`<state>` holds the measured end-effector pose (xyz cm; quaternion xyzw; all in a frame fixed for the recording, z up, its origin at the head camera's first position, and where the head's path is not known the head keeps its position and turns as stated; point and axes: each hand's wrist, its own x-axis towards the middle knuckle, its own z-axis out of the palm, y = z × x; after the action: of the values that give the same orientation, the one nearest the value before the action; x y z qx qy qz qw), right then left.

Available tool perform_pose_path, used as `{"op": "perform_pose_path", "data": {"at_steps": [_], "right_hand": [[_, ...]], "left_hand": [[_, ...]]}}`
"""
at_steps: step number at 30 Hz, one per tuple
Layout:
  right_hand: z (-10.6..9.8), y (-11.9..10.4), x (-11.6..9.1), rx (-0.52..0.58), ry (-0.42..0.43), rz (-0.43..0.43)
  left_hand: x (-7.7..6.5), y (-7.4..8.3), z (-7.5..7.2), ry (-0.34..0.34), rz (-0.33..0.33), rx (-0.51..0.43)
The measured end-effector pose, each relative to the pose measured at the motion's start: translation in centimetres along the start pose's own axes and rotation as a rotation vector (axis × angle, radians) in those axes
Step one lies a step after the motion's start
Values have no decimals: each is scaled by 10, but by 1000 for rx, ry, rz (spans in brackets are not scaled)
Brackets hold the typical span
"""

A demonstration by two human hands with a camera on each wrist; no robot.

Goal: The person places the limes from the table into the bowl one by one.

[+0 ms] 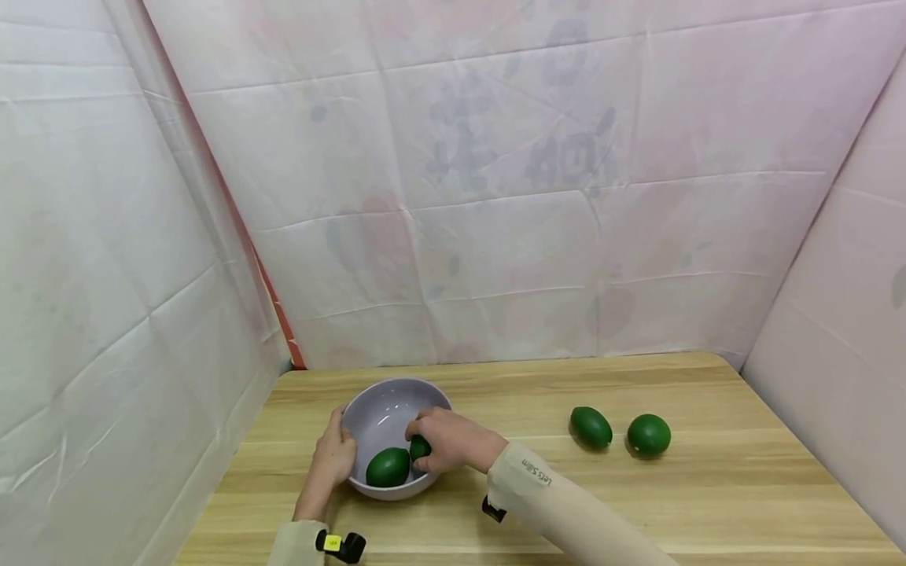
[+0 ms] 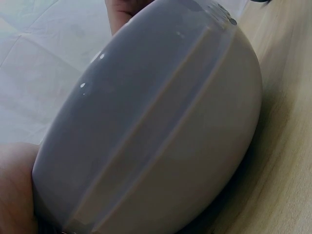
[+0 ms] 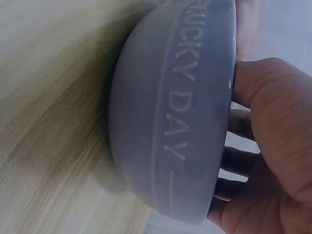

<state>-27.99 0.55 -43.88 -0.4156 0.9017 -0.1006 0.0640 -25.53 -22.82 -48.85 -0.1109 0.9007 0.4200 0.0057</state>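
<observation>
A grey-purple bowl (image 1: pixel 378 413) stands on the wooden table at the left of the head view. My left hand (image 1: pixel 334 452) grips its left side at the rim. Inside the bowl, toward the front, lies a smooth green lime (image 1: pixel 388 468). My right hand (image 1: pixel 453 442) reaches over the right rim, thumb and fingers curled round a second lime (image 1: pixel 419 446), which they partly cover. In the right wrist view, raised lettering runs along the bowl's outer wall (image 3: pixel 165 112), and the fingers of my right hand (image 3: pixel 275 146) dip behind the rim.
Two more green limes, one oval (image 1: pixel 591 428) and one rounder (image 1: pixel 649 435), lie side by side on the right half of the wooden table (image 1: pixel 510 393). Pale cloth walls (image 1: pixel 495 236) rise behind the table and at both sides.
</observation>
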Motion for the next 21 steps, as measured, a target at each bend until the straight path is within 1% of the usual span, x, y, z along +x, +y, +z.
{"op": "perform_pose_path", "data": {"at_steps": [5, 9, 15, 21], "right_hand": [[2, -1, 2, -14, -16, 17], [2, -1, 1, -19, -14, 31], [0, -2, 1, -30, -14, 25], [-2, -3, 1, -47, -18, 21]], "left_hand": [[0, 0, -1, 0, 3, 2], [0, 1, -1, 0, 3, -3], [0, 0, -2, -8, -14, -4], [1, -1, 0, -11, -11, -3]]}}
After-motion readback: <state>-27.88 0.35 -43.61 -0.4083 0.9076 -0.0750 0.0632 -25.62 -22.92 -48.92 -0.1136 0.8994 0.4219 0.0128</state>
